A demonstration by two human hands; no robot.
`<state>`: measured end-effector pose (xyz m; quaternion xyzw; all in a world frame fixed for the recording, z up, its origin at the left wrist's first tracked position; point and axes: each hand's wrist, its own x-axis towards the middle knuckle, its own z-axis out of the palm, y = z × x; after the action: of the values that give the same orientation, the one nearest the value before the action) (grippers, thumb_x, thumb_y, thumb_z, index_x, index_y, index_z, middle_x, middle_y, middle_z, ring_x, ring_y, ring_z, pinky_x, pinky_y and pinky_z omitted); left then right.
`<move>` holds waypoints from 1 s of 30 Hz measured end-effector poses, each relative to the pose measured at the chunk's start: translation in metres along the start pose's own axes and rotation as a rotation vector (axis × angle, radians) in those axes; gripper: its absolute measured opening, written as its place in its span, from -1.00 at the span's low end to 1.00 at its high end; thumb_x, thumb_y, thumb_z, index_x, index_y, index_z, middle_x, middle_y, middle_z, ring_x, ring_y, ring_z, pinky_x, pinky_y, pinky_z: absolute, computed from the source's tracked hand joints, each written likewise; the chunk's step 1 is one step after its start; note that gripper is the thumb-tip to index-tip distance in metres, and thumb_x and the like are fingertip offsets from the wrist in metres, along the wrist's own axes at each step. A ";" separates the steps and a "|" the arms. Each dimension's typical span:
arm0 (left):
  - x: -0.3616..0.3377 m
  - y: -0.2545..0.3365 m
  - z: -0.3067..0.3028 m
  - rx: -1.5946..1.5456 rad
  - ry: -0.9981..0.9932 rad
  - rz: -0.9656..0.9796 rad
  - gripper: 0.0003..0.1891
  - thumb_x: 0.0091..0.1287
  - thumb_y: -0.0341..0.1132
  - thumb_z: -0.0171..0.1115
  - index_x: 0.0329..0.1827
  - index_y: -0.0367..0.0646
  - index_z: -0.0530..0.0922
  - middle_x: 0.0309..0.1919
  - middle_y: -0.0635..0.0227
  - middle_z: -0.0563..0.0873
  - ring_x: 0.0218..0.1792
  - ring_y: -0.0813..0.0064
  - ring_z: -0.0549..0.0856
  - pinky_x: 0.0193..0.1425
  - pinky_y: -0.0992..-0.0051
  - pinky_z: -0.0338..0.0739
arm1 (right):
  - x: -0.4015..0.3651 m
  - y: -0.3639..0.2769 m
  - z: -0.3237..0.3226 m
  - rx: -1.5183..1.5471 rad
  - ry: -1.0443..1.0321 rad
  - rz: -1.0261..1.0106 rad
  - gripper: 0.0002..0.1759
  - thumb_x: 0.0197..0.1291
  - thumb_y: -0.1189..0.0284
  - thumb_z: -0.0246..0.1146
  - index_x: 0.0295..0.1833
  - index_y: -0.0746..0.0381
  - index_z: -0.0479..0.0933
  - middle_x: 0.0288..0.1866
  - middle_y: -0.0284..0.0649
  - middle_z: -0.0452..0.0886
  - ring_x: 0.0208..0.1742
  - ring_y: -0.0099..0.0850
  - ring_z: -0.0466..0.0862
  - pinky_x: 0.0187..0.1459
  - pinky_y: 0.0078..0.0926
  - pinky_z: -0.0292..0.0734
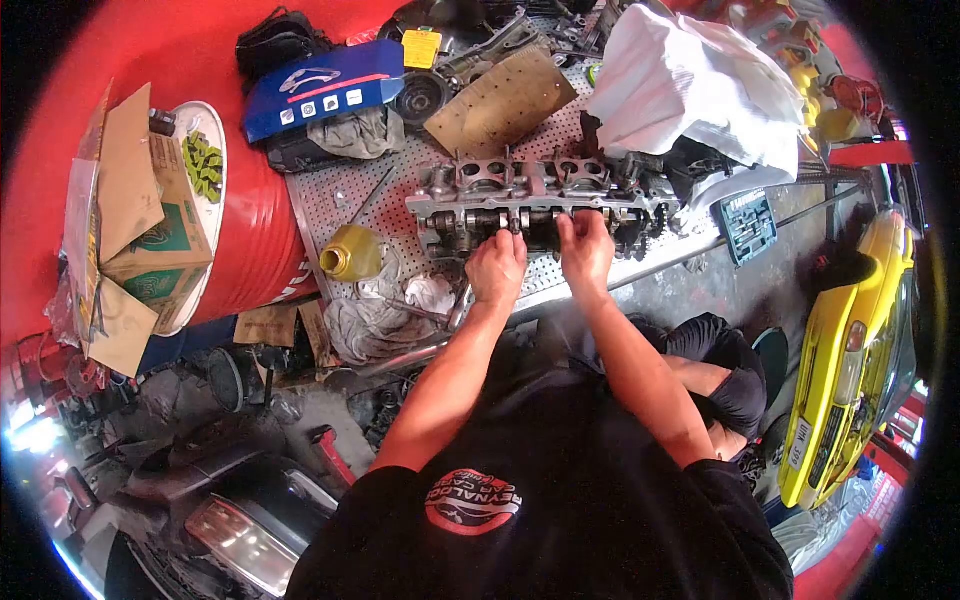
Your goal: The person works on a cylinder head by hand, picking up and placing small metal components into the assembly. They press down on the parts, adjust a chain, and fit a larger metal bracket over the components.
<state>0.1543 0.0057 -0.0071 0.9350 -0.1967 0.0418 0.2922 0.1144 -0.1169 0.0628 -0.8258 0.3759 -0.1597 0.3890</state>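
Observation:
A metal cylinder head (540, 186) with shafts and a toothed gear (637, 240) at its right end lies on the perforated metal bench (345, 195). My left hand (497, 265) is at its near edge, fingers pinched together on the middle part; whatever they grip is too small to make out. Just to the right, my right hand (587, 250) has its fingertips closed at the same shaft row, and what they hold is hidden. Left of the cylinder head sits a yellow open-topped container (352, 252) beside crumpled grey rags (375, 320).
Behind the cylinder head are a brown stained plate (502, 103), a blue box (325, 88) and a white cloth (690, 85). Cardboard boxes (150, 240) stand at left on a red drum (262, 230). A socket set (748, 225) and yellow car part (840, 370) are at right.

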 end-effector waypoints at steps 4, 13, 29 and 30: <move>0.001 0.004 -0.006 -0.073 0.121 0.003 -0.77 0.22 -0.21 0.23 -0.43 -0.14 0.41 -0.53 0.18 0.64 -0.46 0.10 0.66 -0.42 0.14 0.51 | 0.003 0.023 0.002 -0.191 0.057 -0.333 -0.83 0.13 0.45 0.27 -0.21 0.29 0.51 -0.31 -0.08 0.57 -0.37 -0.25 0.59 -0.32 -0.35 0.50; -0.001 -0.001 0.002 -0.108 0.121 -0.007 -0.78 0.22 -0.26 0.23 -0.48 -0.14 0.40 -0.59 0.16 0.61 -0.53 0.08 0.64 -0.46 0.16 0.50 | 0.007 0.013 -0.002 -0.251 0.024 -0.423 -0.90 0.05 0.54 0.29 -0.33 0.29 0.50 -0.38 -0.15 0.54 -0.35 -0.12 0.57 -0.28 -0.24 0.50; -0.001 0.008 0.004 -0.136 0.243 -0.014 -0.78 0.20 -0.22 0.22 -0.40 -0.15 0.42 -0.56 0.16 0.62 -0.50 0.09 0.64 -0.43 0.16 0.52 | 0.012 0.020 0.004 -0.214 0.011 -0.319 -0.84 0.12 0.43 0.29 -0.28 0.27 0.47 -0.42 -0.05 0.58 -0.37 -0.03 0.60 -0.29 -0.18 0.49; -0.002 0.008 0.004 -0.089 0.207 -0.014 -0.78 0.19 -0.23 0.22 -0.41 -0.15 0.41 -0.55 0.16 0.62 -0.48 0.11 0.65 -0.42 0.15 0.52 | 0.010 0.021 0.003 -0.239 0.034 -0.399 -0.84 0.11 0.44 0.29 -0.27 0.27 0.47 -0.42 -0.06 0.58 -0.37 -0.04 0.60 -0.30 -0.19 0.49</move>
<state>0.1497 -0.0019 -0.0066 0.9131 -0.1608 0.1271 0.3524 0.1126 -0.1318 0.0442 -0.9210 0.2281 -0.2017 0.2430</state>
